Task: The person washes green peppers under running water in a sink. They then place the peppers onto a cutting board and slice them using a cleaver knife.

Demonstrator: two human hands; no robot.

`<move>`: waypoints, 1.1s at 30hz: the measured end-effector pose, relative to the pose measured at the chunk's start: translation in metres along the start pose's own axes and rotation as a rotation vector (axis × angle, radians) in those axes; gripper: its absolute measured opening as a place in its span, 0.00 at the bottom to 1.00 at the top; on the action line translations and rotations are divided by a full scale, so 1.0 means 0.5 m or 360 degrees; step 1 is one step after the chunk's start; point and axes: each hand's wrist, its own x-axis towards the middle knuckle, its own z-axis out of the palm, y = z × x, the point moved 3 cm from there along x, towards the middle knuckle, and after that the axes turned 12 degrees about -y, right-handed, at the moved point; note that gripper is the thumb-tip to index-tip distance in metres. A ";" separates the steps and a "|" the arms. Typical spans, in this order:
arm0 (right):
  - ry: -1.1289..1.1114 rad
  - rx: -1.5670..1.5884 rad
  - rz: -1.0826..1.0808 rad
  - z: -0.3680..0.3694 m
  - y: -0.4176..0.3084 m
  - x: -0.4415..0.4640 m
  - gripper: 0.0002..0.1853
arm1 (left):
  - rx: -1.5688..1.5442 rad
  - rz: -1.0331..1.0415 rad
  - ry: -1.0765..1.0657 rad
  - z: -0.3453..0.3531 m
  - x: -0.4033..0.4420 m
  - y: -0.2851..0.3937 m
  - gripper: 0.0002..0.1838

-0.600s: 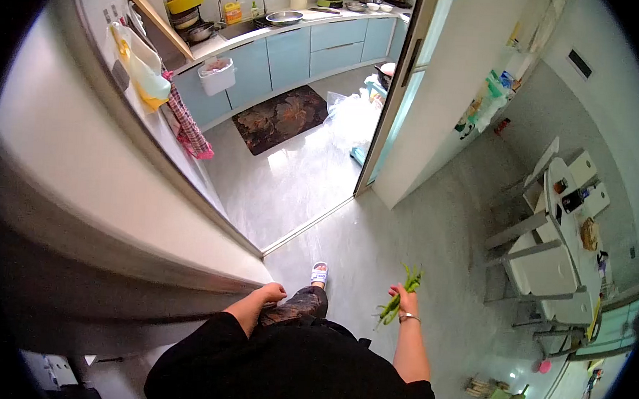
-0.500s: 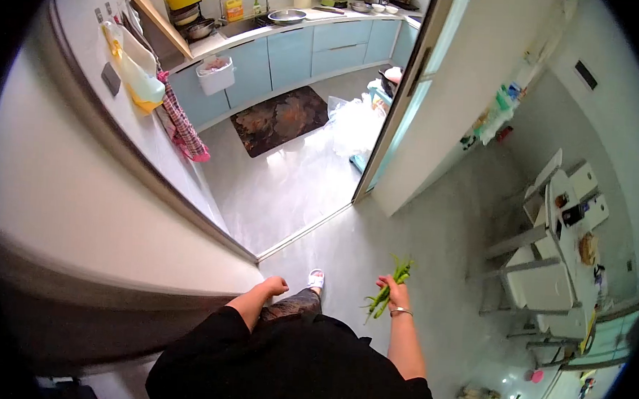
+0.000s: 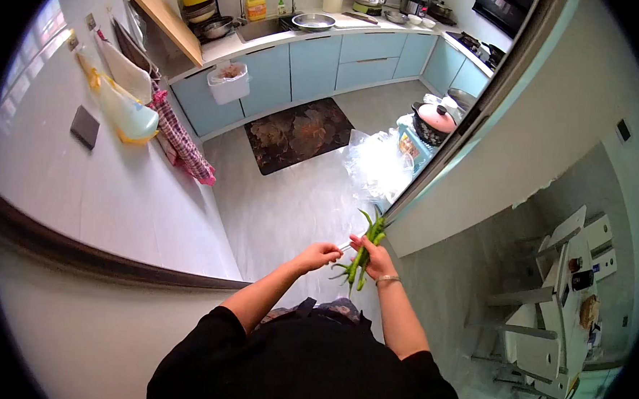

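A bunch of long green chili peppers is gripped in my right hand, whose fingers wrap round the middle of the bunch. Pepper tips and stems stick out above and below the grip. My left hand is just left of the bunch, its fingers curled and closed, with nothing visible in them. Its fingertips come close to the peppers; whether they touch, I cannot tell.
A kitchen doorway lies ahead, its frame on the right. Inside are a dark floral mat, clear plastic bags, a pot with a pink lid, a hanging white bin and a steel basin on the counter.
I have moved forward to the kitchen doorway. Both hands have risen and come together in front of me, the peppers still in my right hand.
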 end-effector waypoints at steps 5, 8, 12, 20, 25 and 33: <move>-0.0410 0.0265 0.0143 0.084 -0.098 0.177 0.23 | -0.0177 0.0196 0.0217 -0.141 0.074 0.079 0.14; -0.0519 0.0358 0.0158 0.098 -0.157 0.301 0.14 | -0.0328 0.0207 0.0199 -0.226 0.112 0.153 0.15; -0.0585 0.0345 0.0197 0.105 -0.228 0.452 0.16 | -0.0461 0.0094 0.0268 -0.334 0.174 0.233 0.19; -0.0683 0.0210 0.0384 0.184 -0.332 0.686 0.16 | -0.0423 0.0334 0.0439 -0.556 0.267 0.281 0.23; -0.0655 0.0088 0.0402 0.232 -0.374 0.814 0.17 | -0.0610 0.0174 0.0362 -0.686 0.296 0.277 0.18; -0.0934 0.0243 0.0451 0.276 -0.472 1.080 0.23 | -0.1209 0.0352 0.0348 -0.987 0.352 0.309 0.13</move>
